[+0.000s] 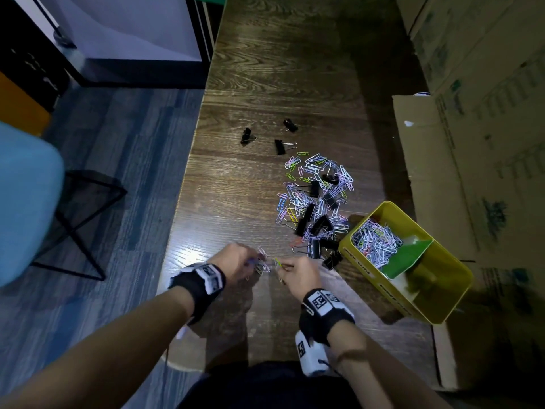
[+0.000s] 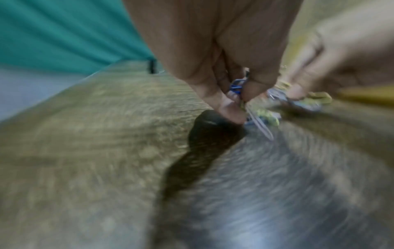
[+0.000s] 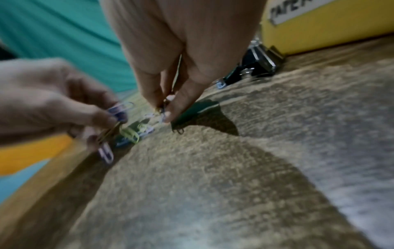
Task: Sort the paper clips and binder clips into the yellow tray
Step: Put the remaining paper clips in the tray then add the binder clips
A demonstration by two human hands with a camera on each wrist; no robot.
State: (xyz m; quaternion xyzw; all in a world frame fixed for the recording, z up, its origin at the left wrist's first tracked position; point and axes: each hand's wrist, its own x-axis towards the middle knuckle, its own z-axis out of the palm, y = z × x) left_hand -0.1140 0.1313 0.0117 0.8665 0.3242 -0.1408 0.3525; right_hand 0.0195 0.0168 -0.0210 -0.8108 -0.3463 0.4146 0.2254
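Down near the front edge of the wooden worktop (image 1: 259,84), both hands work close together just above the surface. The left hand (image 1: 236,259) has its fingertips curled onto a small bunch of paper clips (image 1: 262,262), blue, violet and yellow-green ones sticking out below the fingers in the left wrist view. The right hand (image 1: 298,274) pinches a single thin clip (image 1: 278,262) between thumb and forefinger; the wrist views are blurred, so its colour is hard to fix beyond a greenish tint from above. Beyond the hands lies the mixed pile (image 1: 315,199) of pastel paper clips with black binder clips scattered through it, and three more black binder clips (image 1: 280,134) sit apart farther back. To the right of the pile, touching its near end, stands the yellow tray (image 1: 442,308), turned at an angle; its far compartment already holds a heap of paper clips (image 1: 376,240), and a green divider (image 1: 410,255) separates that from the near compartment, whose contents are too blurred to tell. Cardboard boxes (image 1: 477,119) line the right side, and a blue chair (image 1: 26,199) stands on the floor at left.
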